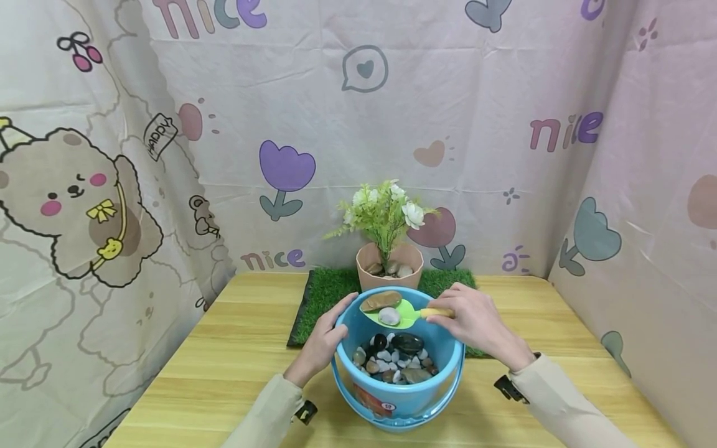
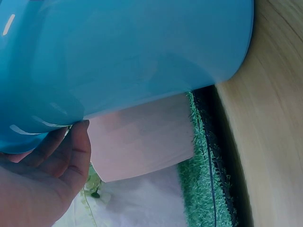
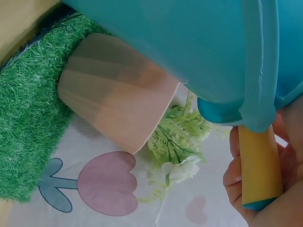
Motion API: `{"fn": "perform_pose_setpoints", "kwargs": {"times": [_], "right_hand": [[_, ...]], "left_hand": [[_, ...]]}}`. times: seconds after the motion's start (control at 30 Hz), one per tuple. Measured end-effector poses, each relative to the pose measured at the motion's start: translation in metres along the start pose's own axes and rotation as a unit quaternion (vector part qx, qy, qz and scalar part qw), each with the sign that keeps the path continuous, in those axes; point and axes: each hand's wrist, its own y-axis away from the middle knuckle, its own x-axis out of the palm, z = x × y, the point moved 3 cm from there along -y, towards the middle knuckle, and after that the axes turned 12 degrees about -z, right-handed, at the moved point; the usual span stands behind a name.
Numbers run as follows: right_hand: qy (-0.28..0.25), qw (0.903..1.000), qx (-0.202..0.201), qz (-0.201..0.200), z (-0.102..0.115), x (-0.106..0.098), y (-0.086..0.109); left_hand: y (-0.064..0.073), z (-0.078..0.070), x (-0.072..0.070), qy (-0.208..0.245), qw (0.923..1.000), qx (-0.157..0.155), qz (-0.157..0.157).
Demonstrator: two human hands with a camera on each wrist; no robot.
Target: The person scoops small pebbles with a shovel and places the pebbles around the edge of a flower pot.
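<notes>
A light-blue bucket point(image 1: 426, 401) stands on the wooden table, with black, white and brown stones point(image 1: 394, 359) in its bottom. My left hand point(image 1: 322, 339) grips the bucket's left rim, thumb on the inner side. Fingers of my right hand point(image 1: 476, 317) hold the yellow handle point(image 3: 260, 165) of a small trowel, near the bucket's right rim. The trowel's green blade point(image 1: 411, 312) points left across the far part of the bucket's mouth. On it lie a long brown stone point(image 1: 381, 301) and a rounder pale grey stone point(image 1: 389, 316).
Just behind the bucket, a pink flowerpot point(image 1: 392, 283) with white flowers point(image 1: 413, 214) and stones in it stands on a green turf mat point(image 1: 330, 289). A printed cloth point(image 1: 358, 124) hangs behind and beside the table point(image 1: 207, 373). The bucket's handle point(image 1: 358, 407) hangs down in front.
</notes>
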Motion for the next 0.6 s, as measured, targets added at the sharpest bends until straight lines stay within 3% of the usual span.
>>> {"fn": "perform_pose_setpoints", "kwargs": {"times": [0.4, 0.6], "right_hand": [[0.011, 0.9996, -0.017, -0.019, -0.003, -0.010, -0.006], [0.028, 0.9993, -0.006, -0.022, -0.010, -0.017, -0.016]], "left_hand": [[0.001, -0.003, 0.001, 0.009, 0.9999, -0.008, -0.007], [0.001, -0.002, 0.001, 0.007, 0.9999, -0.005, -0.014]]}}
